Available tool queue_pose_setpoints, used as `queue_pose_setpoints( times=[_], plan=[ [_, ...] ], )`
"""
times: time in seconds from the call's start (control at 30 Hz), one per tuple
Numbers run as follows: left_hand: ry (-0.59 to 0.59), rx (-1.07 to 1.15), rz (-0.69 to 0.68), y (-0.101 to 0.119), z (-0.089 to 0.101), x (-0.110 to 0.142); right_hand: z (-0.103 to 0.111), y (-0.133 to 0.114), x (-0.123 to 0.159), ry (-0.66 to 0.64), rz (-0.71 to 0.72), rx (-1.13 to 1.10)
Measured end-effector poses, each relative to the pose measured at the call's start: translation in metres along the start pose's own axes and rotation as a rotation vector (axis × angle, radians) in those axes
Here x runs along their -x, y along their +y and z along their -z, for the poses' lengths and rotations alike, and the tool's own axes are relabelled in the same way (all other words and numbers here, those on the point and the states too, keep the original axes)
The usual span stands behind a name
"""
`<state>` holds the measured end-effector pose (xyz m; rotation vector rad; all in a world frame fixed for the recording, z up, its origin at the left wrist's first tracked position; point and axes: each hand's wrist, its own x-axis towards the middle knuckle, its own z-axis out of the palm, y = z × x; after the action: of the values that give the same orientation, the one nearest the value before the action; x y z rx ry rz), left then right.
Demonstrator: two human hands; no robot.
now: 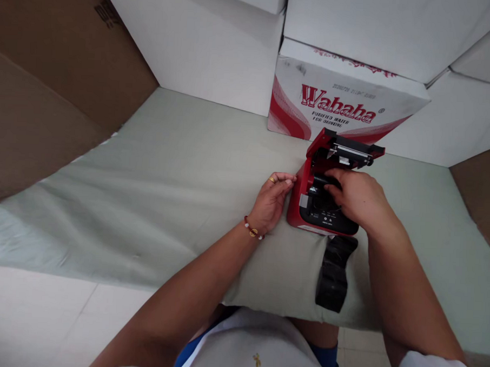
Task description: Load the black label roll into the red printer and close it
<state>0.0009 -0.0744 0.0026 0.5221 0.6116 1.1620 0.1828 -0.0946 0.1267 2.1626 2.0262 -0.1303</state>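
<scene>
On a worktop (168, 175) covered in pale green cloth, a small red-and-black device (314, 216) stands close in front of a Wahaha water carton (341, 109), its hinged lid (354, 147) raised. The person's right hand (360, 196) reaches inside from the right. Its grip is partly open, thumb and fingers set a little apart at the end of a dark roll (320, 182); I cannot tell whether they clasp it. The left hand (272, 203), wearing a ring (271, 179) and a beaded bracelet (253, 232), has its grip drawn together, thumb against forefinger, the tips at the device's left side; whether they pinch anything is unclear. Nearer the person, just beyond the device's front edge, a loose black piece (333, 274) lies on the cloth. White boxes (218, 52) stand behind.
</scene>
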Motion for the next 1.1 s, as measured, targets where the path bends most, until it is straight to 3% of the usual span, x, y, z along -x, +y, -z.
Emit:
queue_pose_setpoints(
  times=[0.2, 0.4, 0.57, 0.8, 1.1],
  plan=[
    [-0.081, -0.071, -0.021, 0.002, -0.002, 0.006, 0.005, -0.008, -0.007, -0.032, -0.027, 0.084],
    [-0.079, -0.068, -0.008, 0.0, -0.001, 0.005, 0.002, -0.002, -0.007, -0.004, -0.006, 0.068],
    [-0.073, -0.072, -0.012, 0.0, -0.001, 0.007, 0.009, -0.013, -0.011, -0.065, 0.019, 0.186],
    [-0.135, -0.077, -0.049, -0.001, -0.003, 0.006, 0.008, -0.016, -0.015, -0.048, 0.044, 0.219],
    [-0.129, -0.092, -0.038, -0.004, -0.002, 0.003, 0.01, -0.018, -0.017, -0.113, -0.009, 0.215]
  ],
)
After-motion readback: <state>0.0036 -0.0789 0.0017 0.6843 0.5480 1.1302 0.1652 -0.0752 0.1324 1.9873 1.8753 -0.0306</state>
